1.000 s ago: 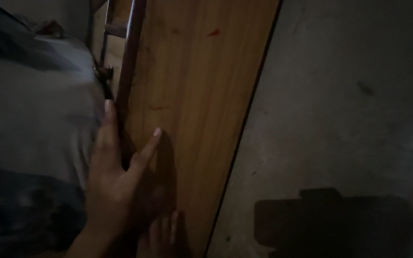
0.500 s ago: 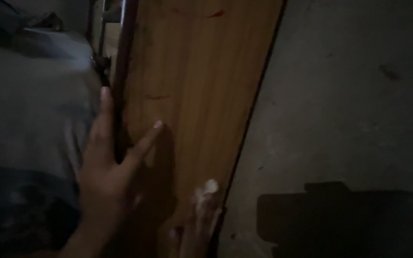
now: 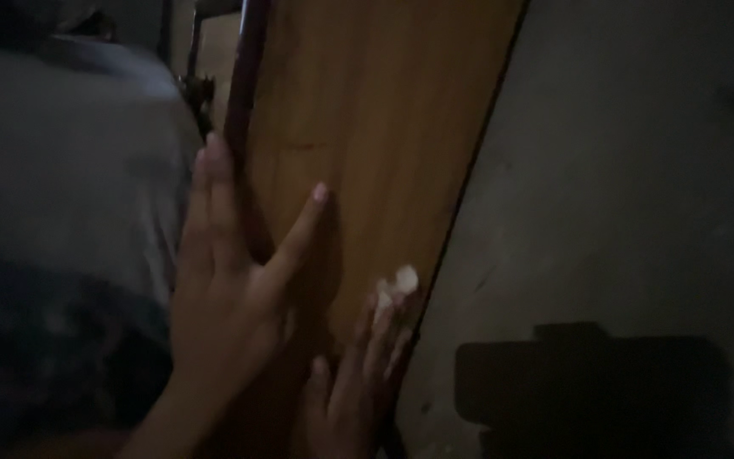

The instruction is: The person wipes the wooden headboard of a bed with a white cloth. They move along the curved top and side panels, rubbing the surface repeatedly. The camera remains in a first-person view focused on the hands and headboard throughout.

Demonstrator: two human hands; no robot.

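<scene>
L hand lies flat w/ grip spread wide against the wooden board: thumb out across the board's face, the other fingers straight up along its dark left edge. It holds nothing, just presses on the wood. Forearm comes up from the bottom edge of view.

R hand is low on the board near its right edge, fingers loosely apart and pointing up, tips touching a small white lump on the wood; can't tell if it's pinched.

Board stands tilted, leaning between grey fabric on the left and the grey wall on the right.
</scene>
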